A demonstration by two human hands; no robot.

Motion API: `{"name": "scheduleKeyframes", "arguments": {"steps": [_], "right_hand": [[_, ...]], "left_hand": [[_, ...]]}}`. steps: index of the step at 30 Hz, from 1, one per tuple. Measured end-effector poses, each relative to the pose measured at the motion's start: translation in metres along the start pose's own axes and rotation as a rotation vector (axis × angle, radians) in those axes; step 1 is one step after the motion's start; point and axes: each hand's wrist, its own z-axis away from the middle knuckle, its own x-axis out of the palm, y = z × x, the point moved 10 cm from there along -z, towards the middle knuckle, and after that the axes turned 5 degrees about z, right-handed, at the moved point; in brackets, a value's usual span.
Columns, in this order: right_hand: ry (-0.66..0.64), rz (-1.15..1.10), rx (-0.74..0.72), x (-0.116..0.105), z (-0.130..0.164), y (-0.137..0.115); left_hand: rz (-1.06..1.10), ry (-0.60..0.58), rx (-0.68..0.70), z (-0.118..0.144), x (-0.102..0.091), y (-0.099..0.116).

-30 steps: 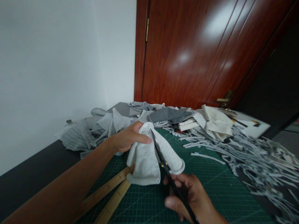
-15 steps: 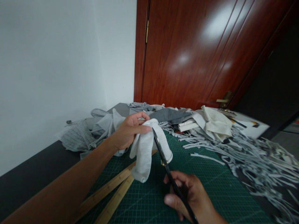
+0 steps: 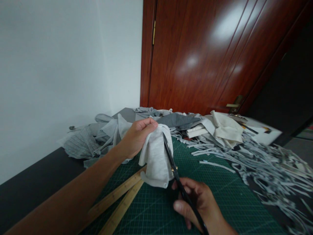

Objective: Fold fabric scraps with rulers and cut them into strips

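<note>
My left hand [image 3: 137, 137] pinches the top of a light grey piece of cloth [image 3: 156, 160] and holds it up over the green cutting mat [image 3: 220, 192]. My right hand [image 3: 198, 205] grips black scissors [image 3: 176, 173] by the handles. Their blades point up along the right edge of the cloth and touch it. The cloth hangs down with a rolled lower hem just above the mat.
Two wooden rulers [image 3: 117, 202] lie on the mat under my left forearm. A heap of grey and white fabric pieces [image 3: 171, 124] fills the back of the table. Several cut fabric strips [image 3: 264, 160] spread to the right. A brown door [image 3: 210, 55] stands behind.
The cloth has bunched narrower and hangs more upright. My left hand rose slightly, and the scissors shifted a little right along the cloth's edge.
</note>
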Motion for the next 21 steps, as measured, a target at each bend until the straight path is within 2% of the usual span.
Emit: {"name": "scheduleKeyframes", "arguments": {"steps": [8, 10, 12, 16, 18, 21], "right_hand": [[0.013, -0.057, -0.043, 0.000, 0.001, -0.002], [0.017, -0.059, -0.042, -0.001, 0.001, -0.002], [0.020, -0.059, -0.041, -0.001, 0.001, -0.002], [0.020, -0.050, -0.035, -0.001, 0.001, -0.002], [0.019, -0.049, -0.033, -0.001, 0.000, -0.001], [0.028, -0.054, -0.031, -0.002, 0.000, 0.000]], "left_hand": [[-0.054, -0.074, 0.038, 0.004, 0.011, 0.000], [-0.194, -0.058, 0.148, 0.006, 0.010, 0.012], [-0.422, -0.011, 0.313, 0.009, 0.009, 0.028], [-0.941, 0.021, 0.634, 0.024, 0.026, 0.052], [-1.044, 0.006, 0.692, 0.028, 0.033, 0.055], [-1.063, -0.007, 0.680, 0.028, 0.036, 0.055]]}}
